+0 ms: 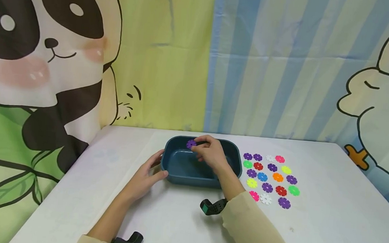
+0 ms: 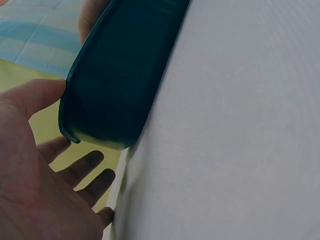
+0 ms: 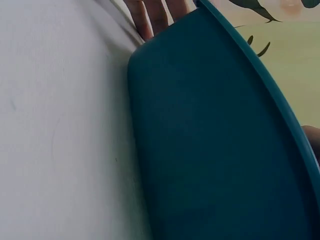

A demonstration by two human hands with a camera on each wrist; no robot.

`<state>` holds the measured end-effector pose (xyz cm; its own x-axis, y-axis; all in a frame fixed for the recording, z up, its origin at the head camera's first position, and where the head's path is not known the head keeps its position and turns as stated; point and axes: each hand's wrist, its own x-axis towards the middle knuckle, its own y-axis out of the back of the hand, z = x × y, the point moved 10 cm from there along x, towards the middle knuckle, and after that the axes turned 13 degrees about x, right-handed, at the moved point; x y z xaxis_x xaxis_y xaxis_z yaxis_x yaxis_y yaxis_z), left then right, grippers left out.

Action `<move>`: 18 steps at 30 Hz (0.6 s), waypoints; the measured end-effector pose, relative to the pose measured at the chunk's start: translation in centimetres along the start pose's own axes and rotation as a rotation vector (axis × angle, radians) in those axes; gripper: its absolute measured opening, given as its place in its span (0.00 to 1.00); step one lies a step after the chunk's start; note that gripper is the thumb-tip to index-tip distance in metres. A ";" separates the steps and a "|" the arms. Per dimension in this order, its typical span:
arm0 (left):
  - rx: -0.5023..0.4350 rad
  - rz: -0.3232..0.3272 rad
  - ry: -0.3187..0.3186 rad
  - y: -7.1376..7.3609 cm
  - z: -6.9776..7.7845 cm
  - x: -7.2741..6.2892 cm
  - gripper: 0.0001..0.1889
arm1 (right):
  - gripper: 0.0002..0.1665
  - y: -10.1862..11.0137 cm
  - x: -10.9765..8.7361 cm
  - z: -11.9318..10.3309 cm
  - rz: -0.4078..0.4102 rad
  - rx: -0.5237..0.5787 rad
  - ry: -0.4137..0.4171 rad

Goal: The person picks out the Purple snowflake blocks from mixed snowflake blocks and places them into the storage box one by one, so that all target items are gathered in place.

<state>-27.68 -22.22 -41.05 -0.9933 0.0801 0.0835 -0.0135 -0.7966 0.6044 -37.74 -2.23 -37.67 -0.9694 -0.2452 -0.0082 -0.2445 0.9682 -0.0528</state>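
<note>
A dark blue rectangular bin (image 1: 189,181) stands on the white table. My left hand (image 1: 145,176) is at its left end, thumb touching the rim and the other fingers spread loosely outside the wall; the left wrist view shows this hand (image 2: 35,165) from close by. Over the inside of the bin, my right hand (image 1: 210,153) pinches a purple snowflake disc (image 1: 190,144) at its edge between thumb and forefinger. In the right wrist view the bin's outer wall (image 3: 215,125) hides most of that hand.
Right of the bin, several notched plastic discs lie flat in loose rows, among them a blue disc (image 1: 262,177), an orange disc (image 1: 277,177) and a red disc (image 1: 281,191). A curtain (image 1: 170,77) with cartoon animals hangs behind the table (image 1: 320,223).
</note>
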 end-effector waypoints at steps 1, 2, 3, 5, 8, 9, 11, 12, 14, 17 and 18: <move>-0.003 -0.001 0.002 0.0 0.0 0.0 0.38 | 0.17 -0.2 0.1 0.1 -0.002 -0.003 -0.004; -0.005 -0.003 0.004 -0.1 0.0 0.0 0.38 | 0.17 -0.4 0.2 0.2 -0.004 -0.009 -0.008; -0.007 -0.004 0.007 -0.1 0.0 0.0 0.38 | 0.17 -0.6 0.3 0.3 -0.006 -0.013 -0.014; -0.008 -0.008 0.008 -0.2 0.0 0.0 0.39 | 0.17 -1.0 0.4 0.5 -0.010 -0.024 -0.032; -0.006 -0.014 0.006 -0.2 0.0 0.1 0.39 | 0.16 -1.6 0.6 0.8 -0.026 -0.055 -0.068; -0.004 -0.014 0.005 -0.2 0.0 0.1 0.39 | 0.16 -1.8 0.6 0.9 -0.032 -0.067 -0.078; 0.001 -0.013 0.002 -0.2 -0.1 0.2 0.39 | 0.16 -2.2 0.7 1.1 -0.044 -0.089 -0.094; 0.006 -0.012 0.002 -0.1 -0.1 0.2 0.39 | 0.15 -2.4 0.7 1.1 -0.049 -0.097 -0.099; 0.010 -0.011 0.003 -0.1 -0.2 0.3 0.39 | 0.15 -2.7 0.8 1.1 -0.056 -0.109 -0.110; 0.008 -0.014 0.009 -0.2 -0.4 0.2 0.39 | 0.15 -3.2 0.9 1.4 -0.073 -0.128 -0.139; 0.005 -0.013 0.010 -0.3 -0.5 0.1 0.39 | 0.16 -3.3 1.0 1.6 -0.080 -0.134 -0.148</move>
<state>-27.88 -22.31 -41.62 -0.9941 0.0843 0.0675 -0.0258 -0.7925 0.6093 -37.86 -5.79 -39.08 -0.9356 -0.3167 -0.1560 -0.3308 0.9408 0.0741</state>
